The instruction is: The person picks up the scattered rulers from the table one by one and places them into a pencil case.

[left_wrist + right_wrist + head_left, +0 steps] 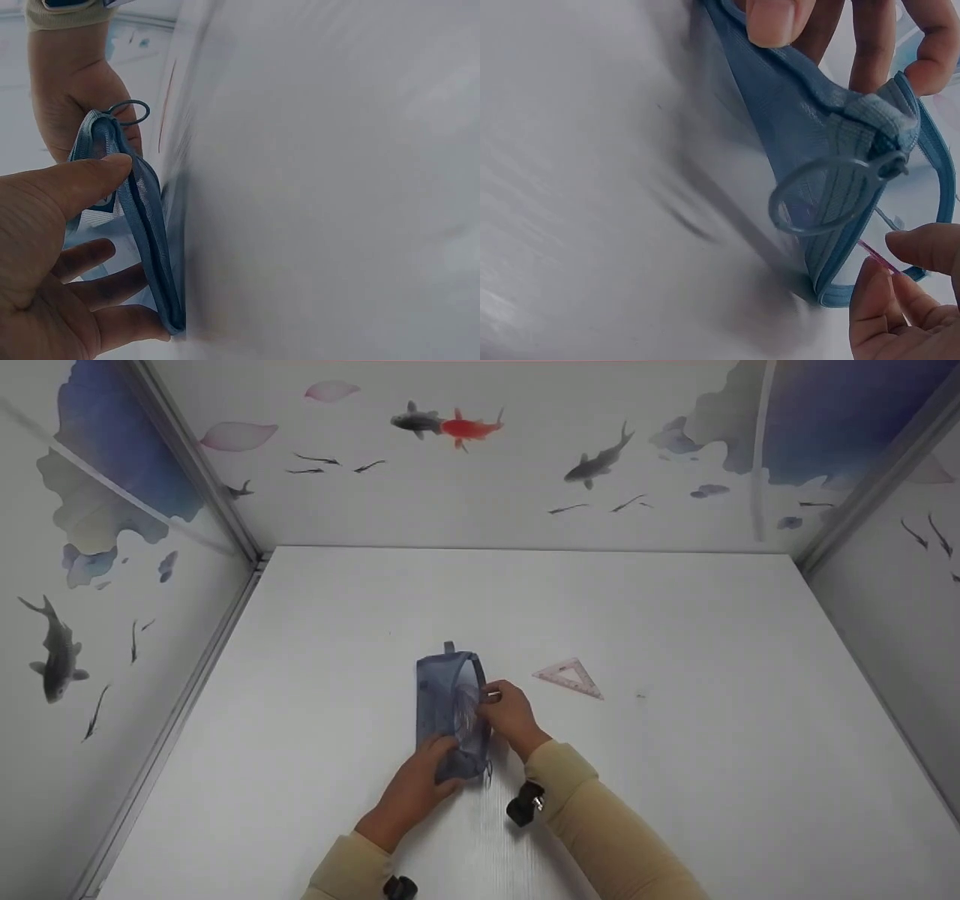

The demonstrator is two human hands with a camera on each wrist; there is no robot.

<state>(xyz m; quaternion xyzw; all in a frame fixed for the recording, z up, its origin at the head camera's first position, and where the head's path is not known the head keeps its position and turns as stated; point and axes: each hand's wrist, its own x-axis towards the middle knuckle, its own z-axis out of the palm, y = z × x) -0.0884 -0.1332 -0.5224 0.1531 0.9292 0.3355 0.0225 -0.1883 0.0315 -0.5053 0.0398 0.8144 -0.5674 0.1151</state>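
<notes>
A blue mesh zip pouch (433, 697) lies lengthwise on the white table, its zip side gaping toward the right. My left hand (417, 781) holds its near end, thumb on one face and fingers on the other. At the opening is my right hand (516, 716), its thumb and fingertips pinching a thin pink-edged piece (877, 256) whose kind I cannot tell. A ring-shaped zip pull (825, 195) hangs from the pouch's near end. Pale, see-through contents (466, 709) show inside the opening. Right of the pouch lies a pink see-through set square (550, 673).
A tiny pale speck (640, 695) lies on the table to the right of the set square. White panels with printed fish (600, 461) wall the table at the back and both sides. Black devices (525, 804) are strapped at both cuffs.
</notes>
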